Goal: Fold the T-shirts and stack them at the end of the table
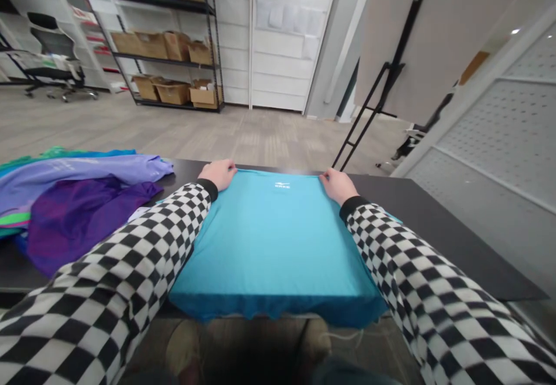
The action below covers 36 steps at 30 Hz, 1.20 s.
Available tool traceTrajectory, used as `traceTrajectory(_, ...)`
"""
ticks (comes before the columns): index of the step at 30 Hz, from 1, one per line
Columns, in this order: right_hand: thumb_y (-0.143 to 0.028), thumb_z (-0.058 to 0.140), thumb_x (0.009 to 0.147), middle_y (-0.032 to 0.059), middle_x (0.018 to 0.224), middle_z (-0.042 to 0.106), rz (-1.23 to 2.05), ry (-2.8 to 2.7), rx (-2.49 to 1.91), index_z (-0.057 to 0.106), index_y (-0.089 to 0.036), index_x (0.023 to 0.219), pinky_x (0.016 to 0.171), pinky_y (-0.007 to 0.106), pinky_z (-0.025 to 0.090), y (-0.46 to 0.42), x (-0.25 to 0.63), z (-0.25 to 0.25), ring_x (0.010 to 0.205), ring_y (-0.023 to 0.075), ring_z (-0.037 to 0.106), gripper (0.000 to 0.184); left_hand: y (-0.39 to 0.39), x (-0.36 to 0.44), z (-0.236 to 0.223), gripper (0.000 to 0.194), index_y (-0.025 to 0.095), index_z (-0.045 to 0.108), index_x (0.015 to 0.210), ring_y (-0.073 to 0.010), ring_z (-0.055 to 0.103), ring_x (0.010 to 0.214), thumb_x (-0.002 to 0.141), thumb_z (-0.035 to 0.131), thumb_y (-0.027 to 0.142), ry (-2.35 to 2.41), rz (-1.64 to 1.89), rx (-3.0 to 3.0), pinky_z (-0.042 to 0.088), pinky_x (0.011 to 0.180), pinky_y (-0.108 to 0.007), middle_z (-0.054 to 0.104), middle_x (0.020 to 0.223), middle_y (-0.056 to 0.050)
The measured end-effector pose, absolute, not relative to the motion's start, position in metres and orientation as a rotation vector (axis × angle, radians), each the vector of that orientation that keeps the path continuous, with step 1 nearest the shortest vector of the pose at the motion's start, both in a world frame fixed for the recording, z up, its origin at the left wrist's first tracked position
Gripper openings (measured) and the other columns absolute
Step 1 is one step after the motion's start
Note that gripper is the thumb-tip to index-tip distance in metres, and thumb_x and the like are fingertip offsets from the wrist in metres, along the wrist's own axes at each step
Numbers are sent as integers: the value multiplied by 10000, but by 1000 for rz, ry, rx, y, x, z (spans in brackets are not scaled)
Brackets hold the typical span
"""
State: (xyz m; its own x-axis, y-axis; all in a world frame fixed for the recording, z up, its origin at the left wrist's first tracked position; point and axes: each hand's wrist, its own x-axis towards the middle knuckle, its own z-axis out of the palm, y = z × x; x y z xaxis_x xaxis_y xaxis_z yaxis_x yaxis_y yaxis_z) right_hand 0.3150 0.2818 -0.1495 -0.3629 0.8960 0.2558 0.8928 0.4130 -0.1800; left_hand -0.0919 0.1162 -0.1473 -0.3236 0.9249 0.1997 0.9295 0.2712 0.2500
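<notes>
A light blue shirt with a small white print near its far edge lies spread over the dark table, and its near edge hangs down over the table's front. My left hand pinches the shirt's far left corner. At the far right corner, my right hand pinches the cloth in the same way. Between the two hands the far edge looks stretched almost straight. My forearms, in checkered sleeves, cover parts of the shirt's sides.
Left on the dark table is a pile of clothes, with a lavender garment and a purple garment. Beyond the table stand a shelf rack with cardboard boxes and a board on a black stand. A white perforated panel rises at right.
</notes>
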Motion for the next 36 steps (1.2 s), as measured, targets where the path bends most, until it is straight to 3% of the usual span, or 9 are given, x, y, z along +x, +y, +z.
traceTrajectory(6, -401, 548, 1151, 195, 1154, 837, 8, -2350, -1586, 810, -165, 1202, 939, 357, 541, 300, 306, -148, 1077, 301, 773, 357, 146, -89, -145, 405, 220, 819, 1281, -326, 698, 1235, 1089, 545, 449, -2462, -542, -1889, 511, 1089, -432, 804, 1348, -145)
traceTrajectory(10, -412, 525, 1155, 189, 1188, 836, -5, -2398, -1574, 811, -182, 1219, 997, 383, 535, 299, 305, -147, 1116, 313, 765, 372, 129, -72, -136, 431, 212, 792, 1346, -382, 632, 1337, 1100, 459, 333, -2296, -388, -1871, 447, 1150, -544, 747, 1392, -202)
traceTrajectory(14, -396, 519, 1151, 209, 1313, 800, -94, -2434, -1524, 806, -182, 1227, 1140, 492, 485, 291, 303, -137, 1248, 362, 712, 366, 115, -28, -117, 463, 213, 812, 1267, -390, 599, 1399, 1096, 382, 196, -2070, -275, -2044, 357, 1202, -597, 732, 1348, -223)
traceTrajectory(16, -418, 490, 1163, 223, 1386, 772, -156, -2415, -1454, 793, -179, 1286, 1208, 560, 439, 283, 302, -130, 1337, 393, 666, 405, 114, -1, -112, 448, 203, 800, 1308, -387, 626, 1391, 1101, 405, 233, -2131, -316, -2064, 383, 1204, -579, 741, 1364, -215)
traceTrajectory(18, -439, 413, 1189, 223, 1493, 731, -177, -2412, -1326, 754, -181, 1399, 1271, 588, 386, 270, 300, -126, 1443, 398, 608, 476, 116, 21, -115, 490, 202, 736, 1468, -395, 605, 1469, 1118, 432, 360, -2246, -345, -2094, 391, 1244, -576, 702, 1525, -209)
traceTrajectory(21, -540, 330, 1205, 187, 1739, 563, -66, -2561, -1138, 604, -191, 1638, 1366, 586, 287, 248, 292, -132, 1635, 388, 453, 620, 119, 35, -132, 760, 240, 511, 1739, -434, 342, 1716, 1109, 414, 654, -2394, -275, -2178, 235, 1374, -652, 396, 1861, -166)
traceTrajectory(24, -728, 344, 1159, 137, 1899, 313, 153, -2802, -1156, 415, -226, 1795, 1415, 622, 195, 236, 282, -144, 1755, 412, 261, 813, 119, 31, -149, 923, 287, 355, 1831, -439, 133, 1790, 1072, 350, 811, -2456, -233, -2204, 99, 1406, -699, 181, 1940, -111)
traceTrajectory(28, -830, 321, 1115, 125, 1936, 160, 273, -2878, -1266, 277, -244, 1855, 1429, 662, 119, 244, 271, -148, 1787, 419, 153, 945, 119, 24, -154, 957, 296, 337, 1839, -429, 156, 1789, 1053, 354, 841, -2422, -262, -2221, 105, 1409, -696, 203, 1935, -106)
traceTrajectory(36, -755, 276, 1162, 154, 1921, 208, 256, -2809, -1184, 354, -211, 1827, 1433, 652, 123, 248, 273, -148, 1786, 382, 192, 862, 114, 26, -146, 856, 237, 477, 1772, -435, 258, 1758, 1107, 340, 757, -2286, -331, -2192, 107, 1409, -679, 306, 1900, -159)
